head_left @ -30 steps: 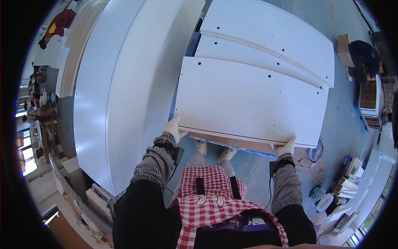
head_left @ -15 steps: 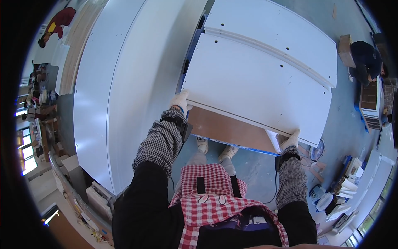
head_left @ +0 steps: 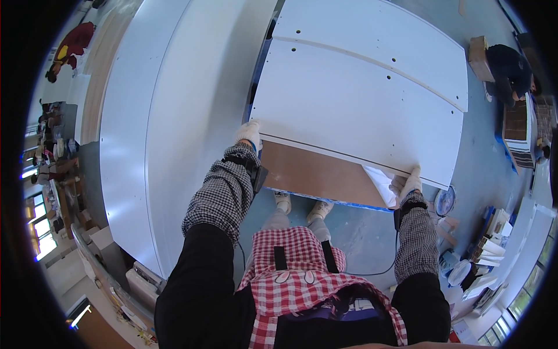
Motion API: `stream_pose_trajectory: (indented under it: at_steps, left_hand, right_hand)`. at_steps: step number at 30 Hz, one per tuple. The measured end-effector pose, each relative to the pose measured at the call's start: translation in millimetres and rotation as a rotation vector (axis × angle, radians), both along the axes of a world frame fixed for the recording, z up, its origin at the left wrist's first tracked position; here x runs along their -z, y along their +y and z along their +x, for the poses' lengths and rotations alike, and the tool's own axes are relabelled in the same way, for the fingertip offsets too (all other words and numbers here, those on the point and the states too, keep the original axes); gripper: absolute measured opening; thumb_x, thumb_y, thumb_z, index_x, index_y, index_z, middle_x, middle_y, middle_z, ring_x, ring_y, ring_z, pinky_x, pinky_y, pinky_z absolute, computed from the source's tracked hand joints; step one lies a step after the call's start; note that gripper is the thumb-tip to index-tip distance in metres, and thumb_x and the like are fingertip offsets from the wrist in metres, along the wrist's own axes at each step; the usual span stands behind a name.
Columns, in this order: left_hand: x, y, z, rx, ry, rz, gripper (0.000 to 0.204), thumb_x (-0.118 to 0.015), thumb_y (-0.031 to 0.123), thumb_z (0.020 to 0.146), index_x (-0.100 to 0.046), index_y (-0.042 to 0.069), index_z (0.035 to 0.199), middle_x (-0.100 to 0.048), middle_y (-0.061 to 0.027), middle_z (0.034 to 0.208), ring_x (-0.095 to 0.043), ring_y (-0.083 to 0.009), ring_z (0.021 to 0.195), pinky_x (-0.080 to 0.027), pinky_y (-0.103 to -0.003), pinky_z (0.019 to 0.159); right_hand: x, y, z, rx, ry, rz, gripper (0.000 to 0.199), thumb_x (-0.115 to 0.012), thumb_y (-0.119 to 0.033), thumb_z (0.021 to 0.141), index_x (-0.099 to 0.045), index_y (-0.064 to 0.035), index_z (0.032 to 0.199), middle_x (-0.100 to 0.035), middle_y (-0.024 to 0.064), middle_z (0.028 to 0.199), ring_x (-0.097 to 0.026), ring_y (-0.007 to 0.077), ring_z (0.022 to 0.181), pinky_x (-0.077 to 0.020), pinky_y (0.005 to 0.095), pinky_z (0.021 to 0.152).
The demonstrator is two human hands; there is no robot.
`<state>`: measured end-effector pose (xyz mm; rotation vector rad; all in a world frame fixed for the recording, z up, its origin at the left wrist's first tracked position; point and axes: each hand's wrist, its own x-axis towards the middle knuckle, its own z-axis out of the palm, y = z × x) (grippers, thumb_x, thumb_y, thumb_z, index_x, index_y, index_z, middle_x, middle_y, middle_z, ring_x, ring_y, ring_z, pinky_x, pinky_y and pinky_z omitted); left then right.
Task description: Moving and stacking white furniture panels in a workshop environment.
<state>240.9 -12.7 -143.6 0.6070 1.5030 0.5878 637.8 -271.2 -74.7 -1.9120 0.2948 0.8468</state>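
Both my hands, in white knit gloves, grip the near edge of a white panel [head_left: 349, 110] with small drilled holes. My left hand [head_left: 249, 134] is closed on its left corner, thumb on top. Toward the right end, my right hand [head_left: 410, 182] is closed on the same edge, fingers curled underneath. A second white panel [head_left: 360, 35] lies just beyond, along the far edge of the first. Under the near edge shows a brown board [head_left: 314, 171] with a blue front edge, and a piece of white sheet [head_left: 381, 183] near my right hand.
A tall stack of long white panels [head_left: 131, 128] stands close on my left. At the right a co-worker [head_left: 511, 72] bends beside a cardboard box [head_left: 479, 58]. A round lidded bucket [head_left: 444, 200] and scraps stand on the floor at right. Another person [head_left: 75, 43] is far left.
The held panel has moved away from me with both hands on it, closing the gap to the panel beyond. More of the brown board's right part shows.
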Motion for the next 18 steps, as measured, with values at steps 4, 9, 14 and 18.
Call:
stream_pose_trajectory:
  at_steps: [4,9,14,18]
  left_hand:
    - [9.0,3.6,15.9,0.015,0.037,0.023,0.043,-0.055,0.036,0.086,-0.053,0.008,0.119,-0.054,-0.0137,0.119,-0.054,-0.0314,0.106,-0.047,-0.044,0.087]
    - [9.5,14.3,53.3,0.083,-0.100,0.052,0.034,-0.049,0.047,0.085,-0.055,0.017,0.099,-0.049,-0.0024,0.072,-0.045,-0.0151,0.061,-0.037,-0.034,0.054]
    - [-24.8,11.0,76.5,0.175,0.107,0.109,0.052,-0.042,0.045,0.089,-0.043,0.010,0.127,-0.049,-0.0158,0.125,-0.051,-0.0340,0.108,-0.039,-0.047,0.094]
    - [-18.9,38.5,58.2,0.378,0.377,0.233,0.052,-0.042,0.045,0.089,-0.044,0.009,0.126,-0.051,-0.0187,0.123,-0.048,-0.0297,0.116,-0.037,-0.045,0.096]
  right_hand:
    - [-2.6,-11.8,17.8,0.000,-0.016,0.027,0.065,-0.032,-0.065,0.085,-0.055,-0.0047,0.088,-0.059,0.0104,0.071,-0.057,0.0232,0.061,-0.0506,0.0387,0.058]
    - [7.0,-3.6,68.5,-0.105,0.019,0.080,0.065,-0.031,-0.065,0.086,-0.050,-0.0028,0.083,-0.051,0.0089,0.062,-0.055,0.0224,0.058,-0.0502,0.0407,0.057]
    - [-0.2,10.3,96.1,-0.110,0.023,0.106,0.064,-0.029,-0.064,0.087,-0.050,-0.0025,0.084,-0.051,0.0103,0.061,-0.050,0.0227,0.048,-0.0474,0.0380,0.045]
    - [-7.6,25.0,97.6,-0.165,0.094,0.078,0.062,-0.029,-0.063,0.088,-0.047,-0.0040,0.081,-0.050,0.0086,0.058,-0.050,0.0209,0.045,-0.0454,0.0344,0.042]
